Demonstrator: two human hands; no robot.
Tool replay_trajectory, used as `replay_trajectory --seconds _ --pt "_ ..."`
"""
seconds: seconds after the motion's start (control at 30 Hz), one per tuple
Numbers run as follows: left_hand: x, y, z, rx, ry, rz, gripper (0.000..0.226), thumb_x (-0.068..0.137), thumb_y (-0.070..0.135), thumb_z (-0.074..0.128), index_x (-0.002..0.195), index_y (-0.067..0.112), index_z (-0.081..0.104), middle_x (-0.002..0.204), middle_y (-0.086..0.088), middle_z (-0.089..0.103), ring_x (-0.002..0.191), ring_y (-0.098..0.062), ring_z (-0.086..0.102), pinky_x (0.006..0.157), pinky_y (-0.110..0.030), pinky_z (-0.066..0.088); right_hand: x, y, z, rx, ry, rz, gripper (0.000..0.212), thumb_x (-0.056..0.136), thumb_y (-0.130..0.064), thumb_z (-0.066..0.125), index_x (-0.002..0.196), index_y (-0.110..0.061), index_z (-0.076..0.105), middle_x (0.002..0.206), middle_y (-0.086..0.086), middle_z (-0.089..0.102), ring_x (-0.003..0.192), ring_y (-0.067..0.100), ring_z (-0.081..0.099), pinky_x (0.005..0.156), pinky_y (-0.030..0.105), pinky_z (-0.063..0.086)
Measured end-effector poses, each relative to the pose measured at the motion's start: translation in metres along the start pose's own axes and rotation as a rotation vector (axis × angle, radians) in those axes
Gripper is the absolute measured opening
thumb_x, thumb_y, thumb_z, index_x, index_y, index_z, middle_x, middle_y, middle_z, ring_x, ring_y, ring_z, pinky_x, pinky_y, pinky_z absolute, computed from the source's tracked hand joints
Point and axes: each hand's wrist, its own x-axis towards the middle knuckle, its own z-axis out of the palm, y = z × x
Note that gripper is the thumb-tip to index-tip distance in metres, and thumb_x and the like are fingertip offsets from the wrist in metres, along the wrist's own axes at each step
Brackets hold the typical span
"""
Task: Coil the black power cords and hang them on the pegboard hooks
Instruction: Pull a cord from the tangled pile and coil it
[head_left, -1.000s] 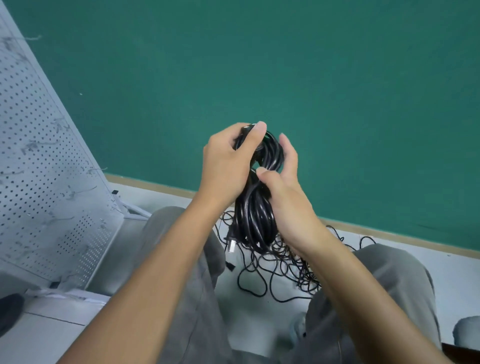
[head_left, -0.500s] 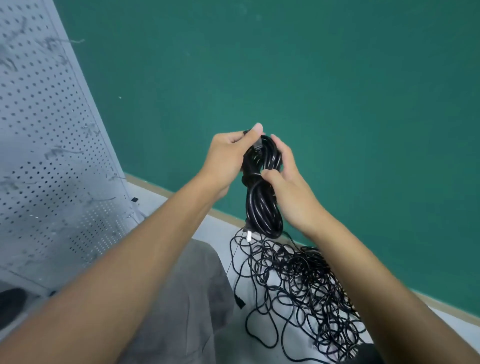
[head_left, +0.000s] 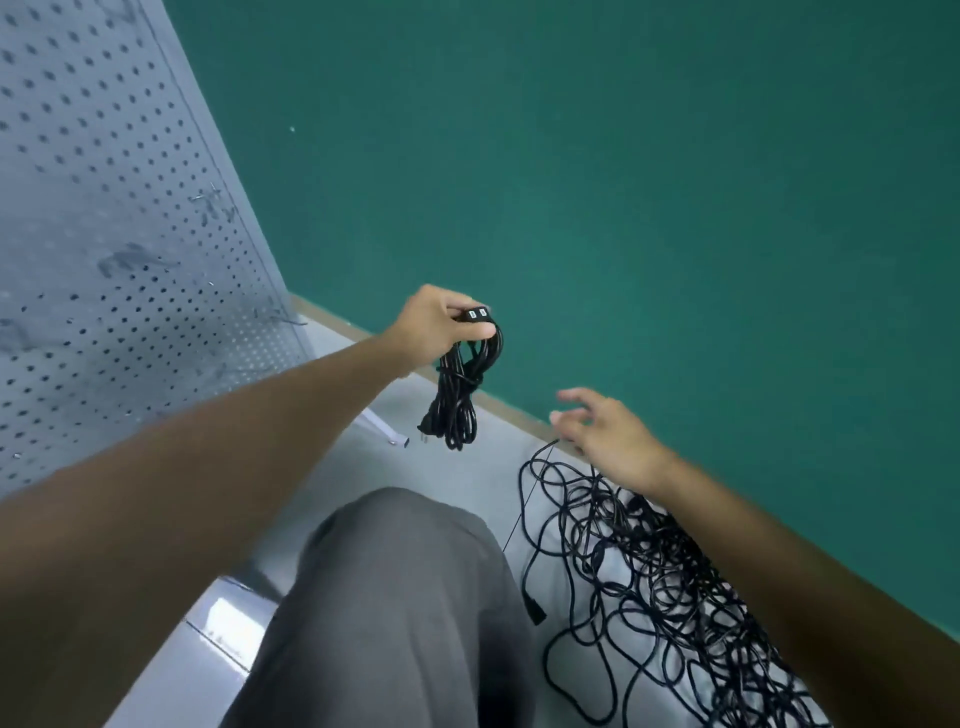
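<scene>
Your knee (head_left: 395, 597) in grey trousers fills the bottom centre, over the pale grey floor (head_left: 171, 686).

Just right of the knee: the tangled pile of black power cords (head_left: 670, 587), loose on the floor, running off the bottom right edge. One connector end (head_left: 535, 613) sticks out on the pile's left side, close to your leg.

Your right hand (head_left: 605, 431) hovers above the pile's far end. Fingers spread and relaxed, grasping nothing, not touching any cord. Slight motion blur on the fingertips.

Your left hand (head_left: 436, 325) is further out, arm extended. Fingers and thumb clenched round the top of the coiled power cord (head_left: 462, 384). The bundle hangs straight down from your grip, cinched with a wrap round its middle. Two-hole connector end (head_left: 477, 313) sits at the top, just above your thumb; pronged plug (head_left: 427, 425) dangles at the lower left of the bundle. The coil is in the air, well apart from the pile and clear of the floor.

Left side: the grey pegboard (head_left: 104, 249), leaning, wire hooks (head_left: 210, 200) sticking out of it. The coil is near its right edge, not touching.

Behind everything: green wall (head_left: 675, 182) with a tan baseboard strip (head_left: 519, 415) at the floor line.
</scene>
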Motion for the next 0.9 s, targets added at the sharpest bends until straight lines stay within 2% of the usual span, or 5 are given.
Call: replay_trajectory --seconds 0.17,0.3,0.53,0.77,0.9 --pt "0.015 -0.099 -0.003 0.065 0.025 -0.106 0.027 0.08 -0.001 0.084 0.077 0.011 0.06 0.077 -0.005 0.071 0.067 -0.014 0.063 0.075 -0.028 0.05 0.037 0.057 0.027 -0.09 -0.075 0.097 0.031 0.104 -0.027 0.056 0.132 -0.015 0.061 0.115 0.002 0.066 0.103 0.019 0.062 0.088 0.025 0.042" --pt "0.026 -0.17 0.004 0.147 0.003 -0.19 0.019 0.079 0.002 0.086 0.08 0.001 0.067 0.078 -0.014 0.073 0.071 -0.017 0.06 0.074 -0.031 0.048 0.064 0.098 0.05 -0.179 -0.127 0.158 0.031 0.103 -0.03 0.056 0.131 -0.018 0.064 0.127 0.005 0.065 0.117 0.023 0.061 0.094 0.027 0.045" --pt "0.049 -0.263 0.006 0.318 -0.053 -0.317 0.021 0.076 0.007 0.088 0.076 0.022 0.073 0.08 -0.004 0.077 0.073 -0.02 0.07 0.074 -0.031 0.053 0.119 0.159 0.078 -0.235 -0.174 0.254 0.032 0.104 -0.022 0.055 0.134 -0.011 0.061 0.128 0.01 0.065 0.112 0.029 0.062 0.086 0.029 0.047" --pt "0.064 -0.34 -0.002 0.588 -0.14 -0.389 0.029 0.079 0.017 0.087 0.105 0.01 0.079 0.093 -0.004 0.075 0.081 -0.019 0.068 0.065 -0.016 0.042 0.16 0.202 0.102 -0.333 -0.22 0.314 0.038 0.105 -0.019 0.053 0.141 -0.006 0.055 0.136 0.017 0.062 0.123 0.034 0.058 0.084 0.025 0.037" --pt "0.061 -0.373 -0.005 0.628 -0.103 -0.457 0.038 0.081 0.014 0.086 0.117 0.013 0.075 0.11 -0.003 0.075 0.095 -0.019 0.068 0.09 -0.027 0.051 0.174 0.216 0.111 -0.397 -0.269 0.258 0.033 0.106 -0.019 0.05 0.135 -0.006 0.058 0.131 0.01 0.063 0.087 0.021 0.059 0.062 0.019 0.039"
